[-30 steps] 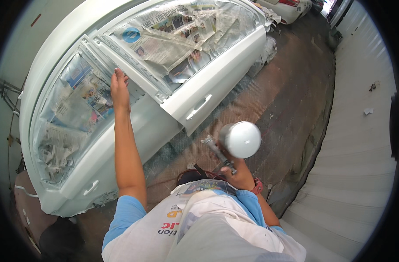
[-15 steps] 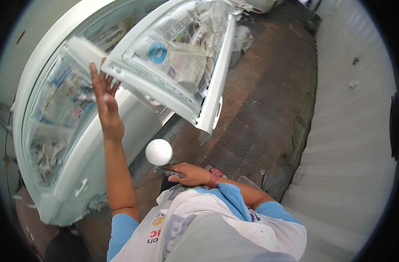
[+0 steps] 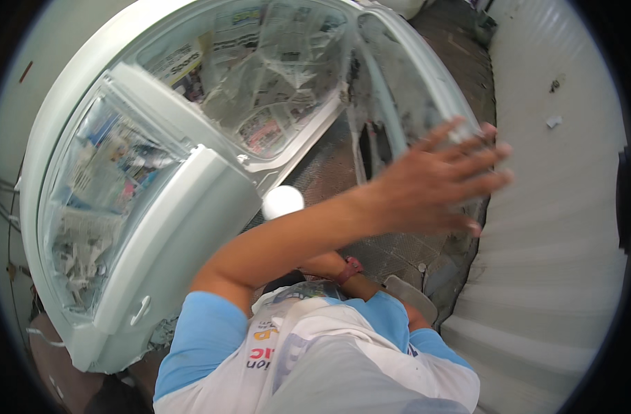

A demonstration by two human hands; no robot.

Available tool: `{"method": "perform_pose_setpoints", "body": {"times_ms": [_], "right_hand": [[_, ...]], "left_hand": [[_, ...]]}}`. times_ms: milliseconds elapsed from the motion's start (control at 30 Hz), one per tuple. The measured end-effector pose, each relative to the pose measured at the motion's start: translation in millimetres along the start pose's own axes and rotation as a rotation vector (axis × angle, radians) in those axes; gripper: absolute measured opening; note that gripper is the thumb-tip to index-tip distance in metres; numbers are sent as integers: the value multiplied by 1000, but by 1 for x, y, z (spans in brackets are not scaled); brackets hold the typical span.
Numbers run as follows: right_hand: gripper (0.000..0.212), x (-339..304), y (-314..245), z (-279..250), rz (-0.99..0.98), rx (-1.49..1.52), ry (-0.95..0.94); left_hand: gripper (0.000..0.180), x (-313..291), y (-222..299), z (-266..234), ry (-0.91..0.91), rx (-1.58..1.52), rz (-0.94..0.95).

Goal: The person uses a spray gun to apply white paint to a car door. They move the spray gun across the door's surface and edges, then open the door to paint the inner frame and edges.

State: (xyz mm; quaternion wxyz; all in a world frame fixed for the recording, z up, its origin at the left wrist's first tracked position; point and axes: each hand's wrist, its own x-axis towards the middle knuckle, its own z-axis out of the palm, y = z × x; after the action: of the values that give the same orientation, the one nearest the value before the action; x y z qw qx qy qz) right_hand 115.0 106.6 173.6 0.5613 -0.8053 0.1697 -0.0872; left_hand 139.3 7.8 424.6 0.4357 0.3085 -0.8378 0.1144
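My left hand is stretched far to the right, fingers spread and blurred. It lies over the near edge of a swung-out car door; whether it touches the door I cannot tell. Beneath my left forearm is my right hand, mostly hidden, below a red wristwatch. The round white cup of a spray gun shows just above that forearm; the gun's handle, gripped by my right hand in the earlier view, is covered now. The pale car body stands to my left.
Newspaper and clear plastic cover the car's openings and windows. A second door with a handle sits near left. A pale sheet wall runs along the right, beside the dark textured floor.
The car door has swung from the middle out to the right, exposing the papered opening. My left hand has swept right across my front. The white cup has shifted slightly right and up.
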Motion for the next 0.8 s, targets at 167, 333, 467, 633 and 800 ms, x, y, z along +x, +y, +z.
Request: {"method": "perform_pose_setpoints", "body": {"times_ms": [167, 333, 467, 633, 800], "right_hand": [[62, 42, -48, -39, 337, 110, 191], [68, 110, -84, -70, 116, 134, 453], [81, 133, -92, -79, 88, 117, 616], [69, 179, -99, -120, 81, 380, 615], [78, 251, -118, -166, -171, 617, 621]], "left_hand": [[85, 64, 31, 71, 45, 132, 76], [91, 107, 45, 109, -121, 198, 64], [97, 79, 42, 78, 54, -8, 62], [87, -123, -46, -18, 294, -218, -133], [68, -368, -69, -33, 225, -122, -1294]]}}
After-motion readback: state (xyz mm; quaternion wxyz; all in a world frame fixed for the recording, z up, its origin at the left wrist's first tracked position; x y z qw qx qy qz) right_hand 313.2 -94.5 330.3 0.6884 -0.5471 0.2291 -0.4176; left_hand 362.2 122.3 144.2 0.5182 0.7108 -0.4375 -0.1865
